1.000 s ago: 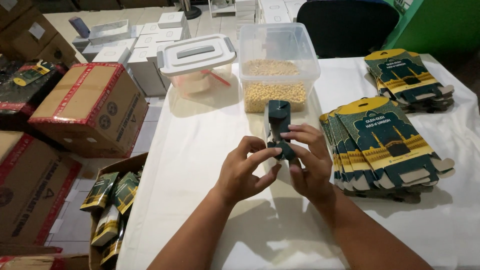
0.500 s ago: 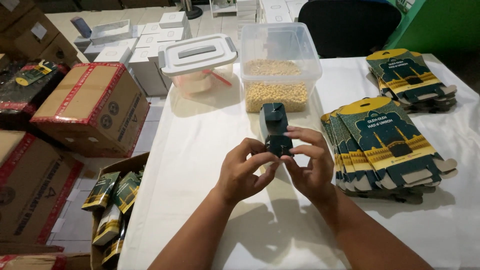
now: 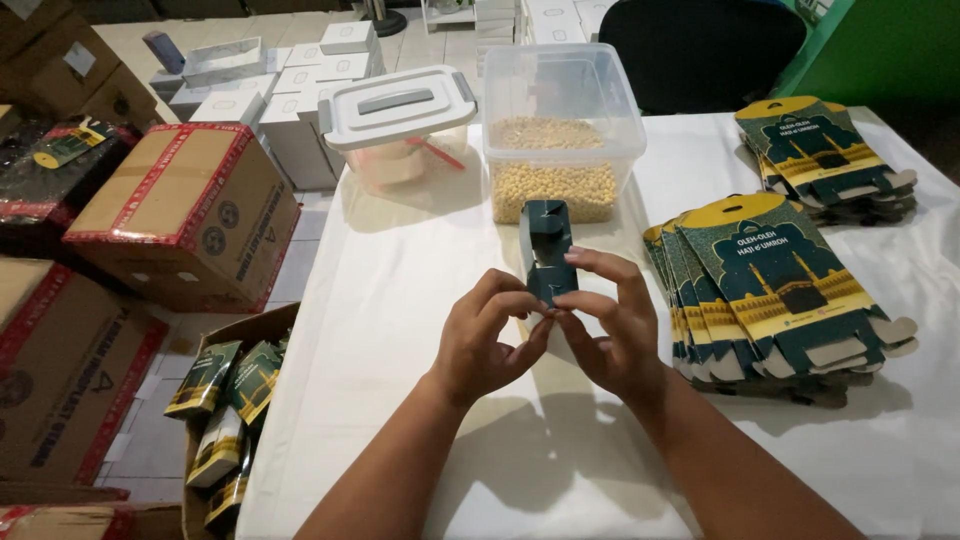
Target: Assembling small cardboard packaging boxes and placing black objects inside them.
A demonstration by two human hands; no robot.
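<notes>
Both hands hold a small dark green cardboard box (image 3: 546, 245) upright above the white-covered table (image 3: 400, 300), its far end pointing away from me. My left hand (image 3: 485, 335) pinches the box's near bottom end from the left. My right hand (image 3: 608, 320) grips the same end from the right, thumb and fingers folded over the flaps. A fanned stack of flat green and yellow box blanks (image 3: 775, 285) lies just right of my right hand.
A clear tub of pale yellow grains (image 3: 562, 135) stands behind the box, beside a lidded tub (image 3: 400, 125). A second stack of blanks (image 3: 825, 160) lies at far right. Left of the table are brown cartons (image 3: 185, 210) and an open carton of finished boxes (image 3: 225, 410).
The box has been lifted slightly and turned more upright between my hands. My fingers have shifted onto its near bottom end.
</notes>
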